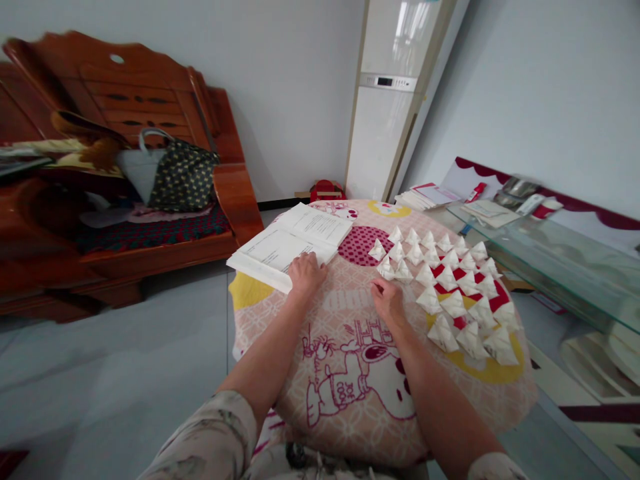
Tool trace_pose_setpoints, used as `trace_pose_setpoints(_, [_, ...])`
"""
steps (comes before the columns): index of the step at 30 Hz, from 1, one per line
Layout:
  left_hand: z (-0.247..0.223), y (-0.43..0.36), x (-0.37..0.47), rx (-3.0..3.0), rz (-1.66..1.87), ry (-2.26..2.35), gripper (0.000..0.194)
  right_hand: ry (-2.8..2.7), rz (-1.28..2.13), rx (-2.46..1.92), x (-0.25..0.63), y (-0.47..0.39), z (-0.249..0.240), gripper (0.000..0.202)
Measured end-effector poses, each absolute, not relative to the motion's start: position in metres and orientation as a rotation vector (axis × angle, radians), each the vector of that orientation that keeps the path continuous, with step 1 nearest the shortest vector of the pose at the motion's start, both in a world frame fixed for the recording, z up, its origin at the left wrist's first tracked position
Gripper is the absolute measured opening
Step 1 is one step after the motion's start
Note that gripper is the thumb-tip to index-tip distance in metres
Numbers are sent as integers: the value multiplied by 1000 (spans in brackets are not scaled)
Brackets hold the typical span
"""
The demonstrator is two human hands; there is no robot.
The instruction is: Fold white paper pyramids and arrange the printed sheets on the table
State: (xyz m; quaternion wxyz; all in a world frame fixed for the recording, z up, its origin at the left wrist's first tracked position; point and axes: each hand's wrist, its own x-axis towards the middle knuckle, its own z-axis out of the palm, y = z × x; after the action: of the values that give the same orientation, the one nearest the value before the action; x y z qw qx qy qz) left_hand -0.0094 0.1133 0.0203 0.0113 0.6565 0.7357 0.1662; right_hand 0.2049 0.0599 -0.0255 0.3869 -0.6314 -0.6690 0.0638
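Note:
An open book with printed pages lies on the far left part of the round table. My left hand rests on the book's near right corner, its fingers stretched over the page and the thumb pointing right. Beside the folded papers, my right hand is closed just above the tablecloth, with fingers curled in; whatever may be inside them is hidden. Several white folded-paper pyramids stand in rows on the right side of the table. The closest one, a small paper pyramid, sits just beyond my right fingers.
A patterned pink tablecloth covers the table. At the right stands a glass-topped table with papers, metal bowls and a cup. A wooden sofa with bags is at the left. A tall white cabinet-like appliance stands behind.

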Motion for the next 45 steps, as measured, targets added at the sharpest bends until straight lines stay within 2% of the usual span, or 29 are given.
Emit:
trace_pose_setpoints(14, [19, 118, -17, 1994, 553, 2313, 38, -1713, 149, -1594, 206, 60, -27, 25])
trace_pose_setpoints(45, [23, 112, -7, 2066, 459, 2274, 33, -1699, 152, -1594, 205, 60, -26, 24])
